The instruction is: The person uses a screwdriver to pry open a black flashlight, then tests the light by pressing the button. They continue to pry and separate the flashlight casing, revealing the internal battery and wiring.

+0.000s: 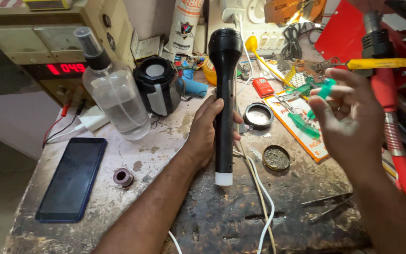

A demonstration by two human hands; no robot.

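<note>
My left hand is wrapped around the middle of a long black flashlight, holding it upright over the middle of the counter, its wide head up and its white end cap down, just above the scarred surface. My right hand is raised over the right side of the counter, fingers loosely curled and pinching a small green tool near the fingertips. Just right of the flashlight lie a black ring with a lens and a round tin of dark paste. Toward the left edge I see a dark phone lying flat, a small solder spool beside it, and a clear spray bottle standing farther back. Tweezers rest near the front right corner.
</note>
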